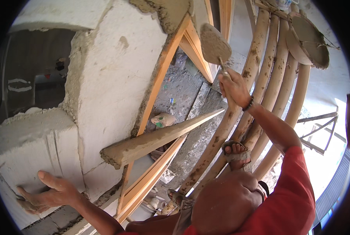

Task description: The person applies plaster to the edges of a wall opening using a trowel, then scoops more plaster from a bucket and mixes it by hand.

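Observation:
My right hand (233, 88), upper middle, grips the handle of a trowel (216, 45), its blade raised and coated with grey mortar, beside the wooden frame (196, 53). My left hand (47, 196), low on the left, has its fingers apart against a pale block (34, 145) below a square wall opening. A long mortar-smeared batten (155, 139) juts from the plastered wall (112, 70) across the wooden frame, its near end crusted with mortar.
I stand in sandals (235, 156) on round wooden poles (257, 47) forming a scaffold. A round mortar-stained pan (308, 37) sits at the upper right. A rubble-strewn ledge (171, 98) shows below the frame. A metal bracket (316, 137) is at the right.

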`<state>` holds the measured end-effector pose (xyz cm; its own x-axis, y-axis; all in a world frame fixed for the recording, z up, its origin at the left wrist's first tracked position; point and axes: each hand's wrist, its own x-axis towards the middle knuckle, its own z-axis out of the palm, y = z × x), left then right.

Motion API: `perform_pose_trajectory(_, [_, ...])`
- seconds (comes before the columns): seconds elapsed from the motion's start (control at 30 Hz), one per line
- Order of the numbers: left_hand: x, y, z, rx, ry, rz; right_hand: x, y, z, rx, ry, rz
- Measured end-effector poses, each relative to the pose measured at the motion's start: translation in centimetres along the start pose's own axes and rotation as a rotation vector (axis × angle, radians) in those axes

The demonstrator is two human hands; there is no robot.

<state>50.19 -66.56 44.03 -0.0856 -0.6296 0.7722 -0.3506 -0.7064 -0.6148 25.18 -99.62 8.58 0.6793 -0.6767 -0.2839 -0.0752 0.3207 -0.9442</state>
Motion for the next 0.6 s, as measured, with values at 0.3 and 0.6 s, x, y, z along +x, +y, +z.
perform_pose_trajectory(0.3, [0.0,-0.1,-0.3,0.085,-0.024,0.052,9.1,4.8,1.5,-0.015,0.061,-0.194])
perform_pose_trajectory(0.6, [0.4,0.6,-0.1,0.040,-0.083,0.050,5.5,5.4,2.9,-0.213,-0.027,-0.209])
